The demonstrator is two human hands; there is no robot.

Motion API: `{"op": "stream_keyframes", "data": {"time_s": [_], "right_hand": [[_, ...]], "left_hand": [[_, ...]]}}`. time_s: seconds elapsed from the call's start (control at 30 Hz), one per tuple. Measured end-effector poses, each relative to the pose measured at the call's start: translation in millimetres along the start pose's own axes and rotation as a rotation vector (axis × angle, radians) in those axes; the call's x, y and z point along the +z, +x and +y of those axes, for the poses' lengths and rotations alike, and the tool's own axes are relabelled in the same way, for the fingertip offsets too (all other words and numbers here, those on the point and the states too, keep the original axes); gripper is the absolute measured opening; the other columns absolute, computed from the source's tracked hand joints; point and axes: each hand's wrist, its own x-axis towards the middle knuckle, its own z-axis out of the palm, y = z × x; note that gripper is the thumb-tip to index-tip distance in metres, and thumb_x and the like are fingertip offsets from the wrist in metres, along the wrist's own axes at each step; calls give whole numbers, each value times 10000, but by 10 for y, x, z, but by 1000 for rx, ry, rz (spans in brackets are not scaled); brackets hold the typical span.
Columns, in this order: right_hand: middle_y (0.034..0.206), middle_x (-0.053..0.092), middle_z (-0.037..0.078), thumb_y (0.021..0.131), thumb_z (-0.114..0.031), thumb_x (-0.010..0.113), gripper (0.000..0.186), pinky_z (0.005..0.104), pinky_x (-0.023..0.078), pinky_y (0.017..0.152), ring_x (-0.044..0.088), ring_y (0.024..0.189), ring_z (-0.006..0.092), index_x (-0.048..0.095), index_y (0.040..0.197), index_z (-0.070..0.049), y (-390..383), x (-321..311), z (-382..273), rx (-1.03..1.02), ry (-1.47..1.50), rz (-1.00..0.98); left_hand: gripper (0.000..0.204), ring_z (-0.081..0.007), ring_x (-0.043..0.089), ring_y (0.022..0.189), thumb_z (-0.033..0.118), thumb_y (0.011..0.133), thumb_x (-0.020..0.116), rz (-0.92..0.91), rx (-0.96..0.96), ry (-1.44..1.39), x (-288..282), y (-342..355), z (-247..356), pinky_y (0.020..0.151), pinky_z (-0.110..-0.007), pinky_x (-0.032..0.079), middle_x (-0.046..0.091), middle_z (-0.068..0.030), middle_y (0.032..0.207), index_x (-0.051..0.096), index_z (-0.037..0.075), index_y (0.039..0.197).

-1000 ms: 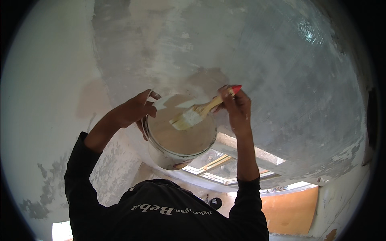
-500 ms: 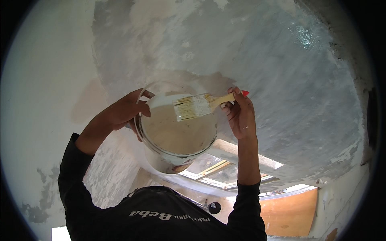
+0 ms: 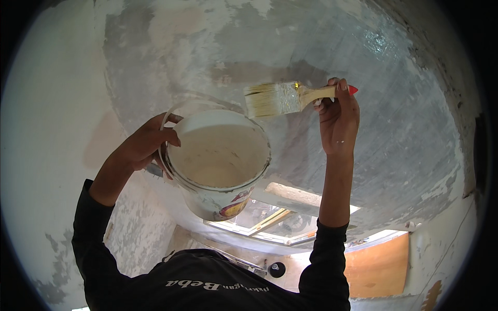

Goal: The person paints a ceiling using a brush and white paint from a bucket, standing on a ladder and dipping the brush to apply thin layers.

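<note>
While the wall (image 3: 378, 135) looks pale at the left, its middle and right are grey and blotchy, so I judge the pale cover only partial, with broad grey areas left. My right hand (image 3: 340, 122), forearm upright, pinches the brush (image 3: 282, 98) by its handle, bristles pointing left, beyond the bucket (image 3: 212, 199). My left hand (image 3: 145, 140), elbow bent, clasps the bucket's left rim, thumb over the edge.

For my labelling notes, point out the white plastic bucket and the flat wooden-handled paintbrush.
White plastic bucket (image 3: 208, 200): head view, outer wall.
Flat wooden-handled paintbrush (image 3: 289, 97): head view, band behind its bristles.
</note>
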Motion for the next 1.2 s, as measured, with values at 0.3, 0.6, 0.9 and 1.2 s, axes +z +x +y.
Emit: {"op": "stream_keyframes", "data": {"time_s": [0.3,0.6,0.9,1.2], "right_hand": [[851,644,116,1005,-271,538,314,273,548,601,661,682,185,602,1020,36,-95,21,0,4,-115,-52],[903,636,111,1000,-270,551,316,282,547,587,664,672,197,601,1013,42,-148,-52,-32,-24,-114,-51],[858,647,110,994,-294,562,331,285,561,596,667,688,193,624,994,32,-242,10,-103,-94,-283,-87],[874,663,123,989,-217,575,267,303,576,616,668,706,184,623,1016,45,-190,195,-320,-302,-442,-120]], "left_hand": [[528,-356,680,648,31,740,589,-52,12,-23,-20,29,-70,484,-448,637,564,-233,965,390,-76,1218],[544,-382,680,709,43,743,594,-43,-20,2,32,-20,-65,491,-457,638,525,-240,1016,358,-68,1221],[476,-294,672,782,15,740,604,5,-19,-10,122,-52,-57,595,-377,625,576,-199,991,442,-41,1184],[430,-252,662,843,14,747,625,76,-16,-20,147,-96,-42,686,-332,611,609,-179,984,492,-40,1152]]}}
